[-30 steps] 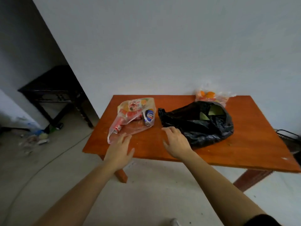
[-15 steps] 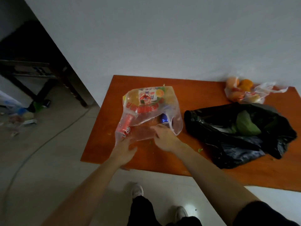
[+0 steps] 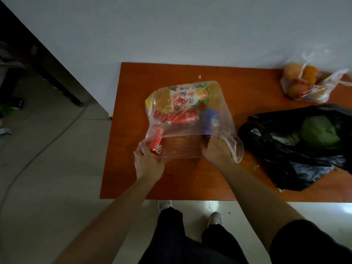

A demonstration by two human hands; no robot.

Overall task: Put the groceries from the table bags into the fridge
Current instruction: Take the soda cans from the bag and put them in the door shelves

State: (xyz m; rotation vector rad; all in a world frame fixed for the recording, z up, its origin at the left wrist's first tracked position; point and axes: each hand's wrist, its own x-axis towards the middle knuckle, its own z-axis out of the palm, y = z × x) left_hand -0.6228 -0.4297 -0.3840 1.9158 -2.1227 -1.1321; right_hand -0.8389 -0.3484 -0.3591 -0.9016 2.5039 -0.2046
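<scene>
A clear plastic bag (image 3: 182, 109) with red print lies on the orange table (image 3: 133, 88). Inside it are a red can (image 3: 156, 143), a blue can (image 3: 210, 119) and orange packets. My left hand (image 3: 147, 162) grips the bag's near left edge beside the red can. My right hand (image 3: 217, 151) grips the near right edge below the blue can. The bag's mouth is held apart between them. A black bag (image 3: 297, 149) with green leafy vegetables (image 3: 320, 130) lies to the right. A small clear bag of oranges (image 3: 302, 82) sits at the back right.
The table stands against a white wall (image 3: 190, 31). Dark furniture (image 3: 38, 60) stands at the left. A cable (image 3: 47, 141) runs over the grey floor. Small green scraps (image 3: 256, 167) lie on the tabletop. My legs and shoes (image 3: 214, 219) are below the table's front edge.
I have stepped closer to the table. Both hands went from hovering open to gripping the clear bag's near edges, and they have spread apart, which widens its mouth.
</scene>
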